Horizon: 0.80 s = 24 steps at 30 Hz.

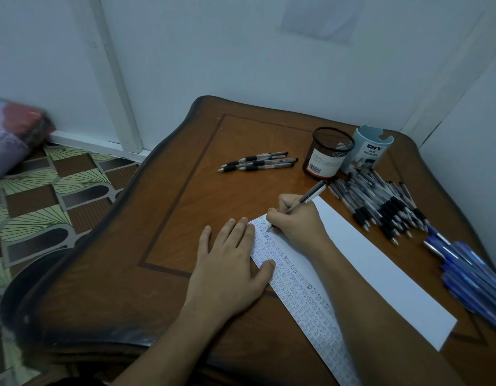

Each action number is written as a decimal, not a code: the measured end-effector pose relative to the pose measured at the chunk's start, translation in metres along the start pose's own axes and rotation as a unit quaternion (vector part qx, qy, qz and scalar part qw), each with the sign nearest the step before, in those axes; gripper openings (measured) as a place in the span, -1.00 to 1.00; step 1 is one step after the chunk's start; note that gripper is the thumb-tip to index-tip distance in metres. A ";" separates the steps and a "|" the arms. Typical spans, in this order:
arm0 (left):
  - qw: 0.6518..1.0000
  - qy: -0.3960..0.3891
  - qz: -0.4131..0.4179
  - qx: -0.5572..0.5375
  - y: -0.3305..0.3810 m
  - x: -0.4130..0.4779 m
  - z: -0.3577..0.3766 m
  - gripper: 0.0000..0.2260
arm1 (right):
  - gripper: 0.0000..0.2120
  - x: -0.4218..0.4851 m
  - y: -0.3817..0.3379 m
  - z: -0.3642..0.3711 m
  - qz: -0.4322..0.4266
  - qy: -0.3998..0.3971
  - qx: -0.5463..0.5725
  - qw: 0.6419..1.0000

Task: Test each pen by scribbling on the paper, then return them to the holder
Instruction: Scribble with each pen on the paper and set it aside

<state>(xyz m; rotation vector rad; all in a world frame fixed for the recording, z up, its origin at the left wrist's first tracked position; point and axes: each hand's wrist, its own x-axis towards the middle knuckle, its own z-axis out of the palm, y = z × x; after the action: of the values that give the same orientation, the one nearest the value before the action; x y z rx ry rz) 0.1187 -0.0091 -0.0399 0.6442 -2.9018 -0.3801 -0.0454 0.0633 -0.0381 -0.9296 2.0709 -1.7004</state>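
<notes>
Two hands are working over a long strip of paper [380, 263] that is lying slantwise on the wooden bench [171, 218]. The right hand [294, 221] is holding a clear pen [306, 199] with a black end. Its grip is clamped on the barrel, fingers and thumb curled round it, and the tip is touching the paper near the strip's far left corner. The left hand [230, 263] is lying flat with its grip apart and fingers straight, the palm on the bench and the thumb pressing on the paper's left edge.

The left half of the strip is carrying rows of small scribbles, while the right half is showing bare white. A black mesh holder [329, 153] is standing upright at the far side of the bench, with a pale blue organiser [366, 151] printed "DIY" just beside it on the right. A few clear pens [258, 162] are lying together left of the holder, well apart from the paper. A heap of similar pens [380, 207] is lying right of the paper, and a bundle of blue pens [469, 268] is lying at the bench's right edge.
</notes>
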 end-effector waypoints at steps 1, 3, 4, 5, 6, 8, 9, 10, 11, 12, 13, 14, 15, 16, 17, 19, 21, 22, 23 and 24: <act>1.000 0.002 -0.001 -0.001 0.000 0.000 0.000 -0.23 | -0.56 0.000 -0.001 0.001 0.000 0.000 -0.001 1.000; 1.000 -0.001 -0.001 0.002 0.000 0.000 0.000 -0.24 | -0.55 0.001 -0.002 0.001 -0.005 0.004 -0.013 1.000; 1.000 -0.003 0.000 0.005 -0.001 0.000 0.001 -0.24 | -0.55 0.001 -0.002 0.001 -0.008 0.004 -0.018 1.000; 1.000 -0.002 0.001 0.006 0.000 -0.001 0.001 -0.24 | -0.56 0.001 -0.002 0.000 -0.011 0.002 -0.019 1.000; 1.000 -0.001 0.001 0.004 0.000 -0.001 0.001 -0.24 | -0.58 0.001 -0.002 0.000 -0.010 -0.002 -0.020 1.000; 1.000 0.001 0.000 -0.002 0.000 0.000 0.000 -0.24 | -0.61 0.000 -0.003 0.001 -0.005 -0.010 -0.016 1.000; 1.000 0.000 0.000 0.000 0.000 -0.001 0.000 -0.24 | -0.61 -0.001 -0.003 0.002 -0.003 -0.010 -0.018 1.000; 1.000 0.000 -0.001 0.002 0.000 -0.001 0.000 -0.24 | -0.61 -0.001 -0.003 0.001 -0.005 -0.008 -0.020 1.000; 1.000 0.000 -0.001 0.002 0.000 -0.001 0.000 -0.24 | -0.59 0.000 -0.003 0.001 -0.008 -0.006 -0.022 1.000; 1.000 0.000 -0.001 0.000 0.000 -0.001 0.000 -0.24 | -0.57 0.000 -0.003 0.001 -0.010 -0.004 -0.023 1.000; 1.000 -0.001 -0.001 0.000 0.000 -0.001 -0.001 -0.24 | -0.56 0.000 -0.004 0.001 -0.010 -0.006 -0.022 1.000; 1.000 -0.002 -0.001 0.002 0.000 -0.001 0.000 -0.24 | -0.57 0.000 -0.004 0.001 -0.010 -0.010 -0.019 1.000; 1.000 -0.003 -0.001 0.005 0.000 -0.001 -0.001 -0.23 | -0.59 0.000 -0.004 0.002 -0.009 -0.015 -0.017 1.000; 1.000 -0.003 -0.001 0.006 0.000 0.000 0.000 -0.23 | -0.60 -0.001 -0.003 0.002 -0.007 -0.017 -0.018 1.000; 1.000 -0.003 -0.002 0.006 0.001 0.000 -0.001 -0.23 | -0.59 0.000 -0.003 0.001 -0.006 -0.015 -0.020 1.000; 1.000 -0.004 -0.003 0.005 0.001 -0.001 -0.001 -0.23 | -0.57 0.001 -0.003 0.000 -0.007 -0.008 -0.024 1.000; 1.000 -0.005 -0.003 0.005 0.001 -0.001 -0.001 -0.23 | -0.55 0.001 -0.004 0.000 -0.006 -0.004 -0.009 1.000; 1.000 -0.005 -0.003 0.006 0.001 0.000 -0.002 -0.23 | -0.53 0.001 -0.004 -0.001 -0.001 0.002 0.004 1.000; 1.000 -0.005 -0.003 0.006 0.001 0.000 -0.002 -0.22 | -0.53 0.001 -0.003 -0.001 0.005 0.010 0.015 1.000; 1.000 -0.005 -0.003 0.007 0.001 0.000 -0.001 -0.22 | -0.53 0.001 -0.003 -0.002 0.006 0.013 0.020 1.000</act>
<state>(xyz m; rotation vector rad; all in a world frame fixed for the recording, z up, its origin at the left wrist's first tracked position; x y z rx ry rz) 0.1189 -0.0083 -0.0383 0.6558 -2.9144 -0.3644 -0.0461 0.0638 -0.0344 -0.8854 2.0478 -1.7501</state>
